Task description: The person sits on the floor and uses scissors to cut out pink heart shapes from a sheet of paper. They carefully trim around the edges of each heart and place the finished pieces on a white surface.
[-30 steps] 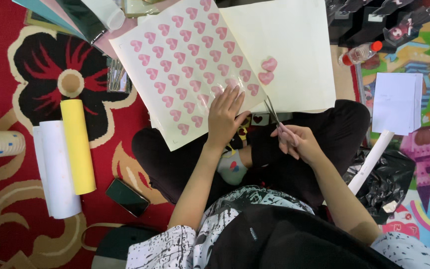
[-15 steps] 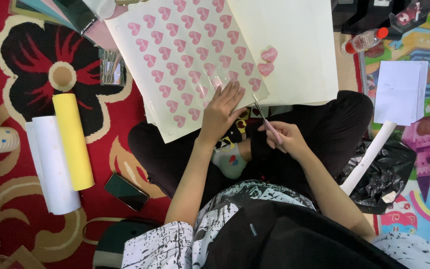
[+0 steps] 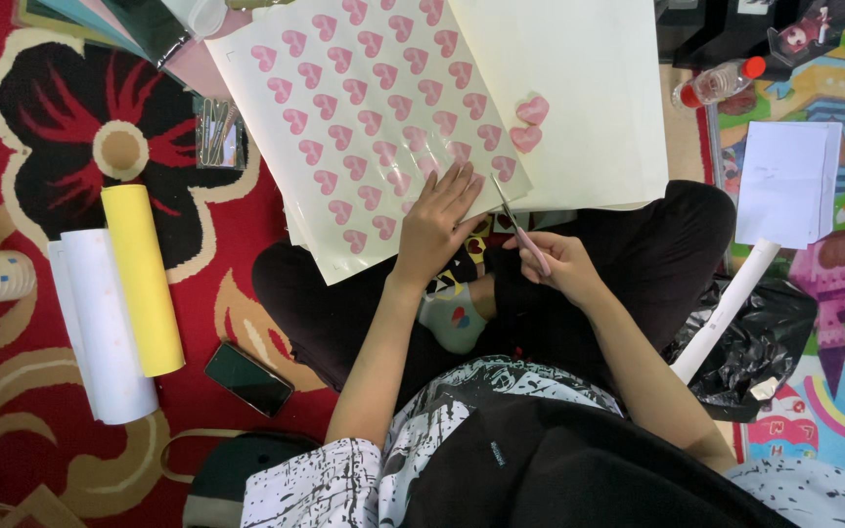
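Observation:
A cream sheet (image 3: 364, 108) printed with rows of pink hearts lies across my crossed legs and the red carpet. My left hand (image 3: 437, 220) presses flat on its near right corner. My right hand (image 3: 557, 262) grips a pair of scissors (image 3: 515, 220) with pink handles, its blades pointing up at the sheet's right edge beside my left fingers. Two cut-out pink hearts (image 3: 528, 122) rest on a plain cream sheet (image 3: 579, 88) to the right.
A yellow roll (image 3: 144, 279) and a white roll (image 3: 100, 328) lie on the left, a dark phone (image 3: 248, 378) near them. A white tube (image 3: 726, 308), a black plastic bag (image 3: 760, 342), a plastic bottle (image 3: 716, 83) and white papers (image 3: 789, 181) sit to the right.
My view has shifted, so everything sits a little lower and further left in frame. My left hand stays on the sheet and the scissors remain at its right edge.

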